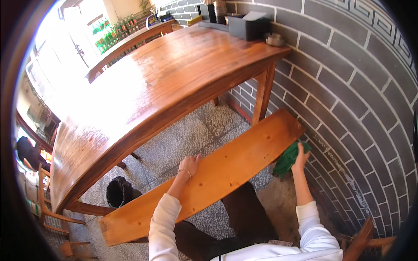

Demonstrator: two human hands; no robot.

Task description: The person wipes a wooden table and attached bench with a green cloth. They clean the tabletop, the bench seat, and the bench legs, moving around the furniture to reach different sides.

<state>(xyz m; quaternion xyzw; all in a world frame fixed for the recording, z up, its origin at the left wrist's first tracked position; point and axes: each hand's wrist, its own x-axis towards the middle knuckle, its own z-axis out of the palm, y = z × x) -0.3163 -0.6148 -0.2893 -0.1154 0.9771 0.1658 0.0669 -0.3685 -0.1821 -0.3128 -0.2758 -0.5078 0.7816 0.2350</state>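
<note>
A long wooden bench (212, 173) runs diagonally before me, its right end close to the brick wall. My left hand (190, 165) grips the bench's far edge near its middle, the fingertips hidden over the side. In my right hand (301, 158) is a bunched green cloth (287, 160). This hand is beside the bench's right end, on the near side, and the cloth appears to touch the edge there. Beyond the bench stands a glossy wooden table (183, 62).
A grey brick wall (346, 107) bounds the right side. A black-lined bin (120, 192) stands under the table's left part. A black holder (249, 27) and a small ashtray-like dish (275, 39) sit at the table's wall end. At far left are a wooden chair (44, 195) and a person (29, 153).
</note>
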